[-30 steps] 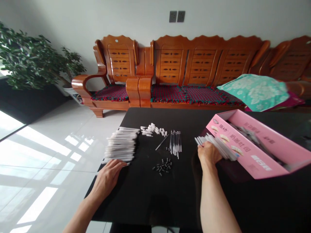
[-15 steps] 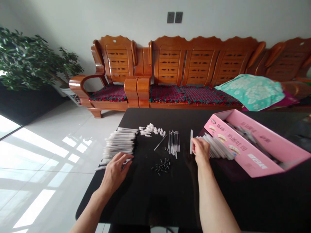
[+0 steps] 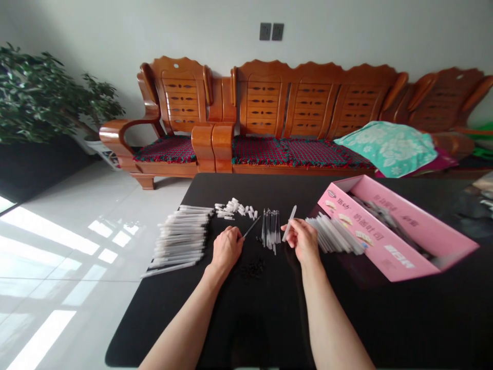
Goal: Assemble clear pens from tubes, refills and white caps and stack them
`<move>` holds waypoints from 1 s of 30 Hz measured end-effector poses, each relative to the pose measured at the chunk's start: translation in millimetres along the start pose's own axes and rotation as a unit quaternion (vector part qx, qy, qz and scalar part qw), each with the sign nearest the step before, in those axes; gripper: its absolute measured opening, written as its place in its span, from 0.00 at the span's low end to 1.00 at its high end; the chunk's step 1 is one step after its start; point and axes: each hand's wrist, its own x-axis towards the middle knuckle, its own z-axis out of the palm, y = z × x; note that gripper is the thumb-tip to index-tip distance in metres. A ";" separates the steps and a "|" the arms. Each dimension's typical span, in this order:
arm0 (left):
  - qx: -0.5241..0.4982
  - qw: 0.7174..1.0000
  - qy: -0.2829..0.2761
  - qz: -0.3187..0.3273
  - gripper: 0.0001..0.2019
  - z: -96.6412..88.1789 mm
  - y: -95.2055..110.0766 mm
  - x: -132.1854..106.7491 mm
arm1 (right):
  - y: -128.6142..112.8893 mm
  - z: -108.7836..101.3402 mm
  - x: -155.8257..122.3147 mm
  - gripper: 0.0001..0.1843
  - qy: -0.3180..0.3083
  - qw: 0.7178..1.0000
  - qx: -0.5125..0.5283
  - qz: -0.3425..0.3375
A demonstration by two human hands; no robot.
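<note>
My left hand is closed at the near end of a single pen refill, which points away to the right. Between the fingertips of my right hand is a translucent white pen barrel, tilted upward. A bundle of pen refills lies between the two hands. Small black plugs are heaped on the near side, and white pen caps lie scattered farther back. To the left is a stack of white pens; right of my right hand are more pen barrels.
A pink box with things inside stands on the right of the black table. Behind the table is a wooden sofa with a turquoise pillow. A potted plant stands at the far left.
My left hand has moved right, from the stack of white pens to the single refill, and closed on it. My right hand has come slightly left, and the barrel in it now leans.
</note>
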 end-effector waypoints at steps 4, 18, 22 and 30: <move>0.001 1.000 0.028 0.002 0.07 1.3 -2.4 -4.4 | 0.1 -0.1 1.6 0.17 -0.018 0.998 0.056 0.004; -0.402 0.916 -0.004 -0.002 0.07 4.9 -6.9 -1.3 | 1.0 -11.1 9.3 0.14 0.025 0.989 0.138 -0.043; -0.420 0.907 -0.010 0.010 0.08 8.7 -7.8 -0.8 | 0.4 -11.2 8.9 0.14 0.023 0.989 0.140 -0.043; -0.418 0.908 -0.028 0.018 0.08 10.8 -6.3 -1.2 | -1.5 -8.2 6.9 0.14 0.015 0.990 0.137 -0.040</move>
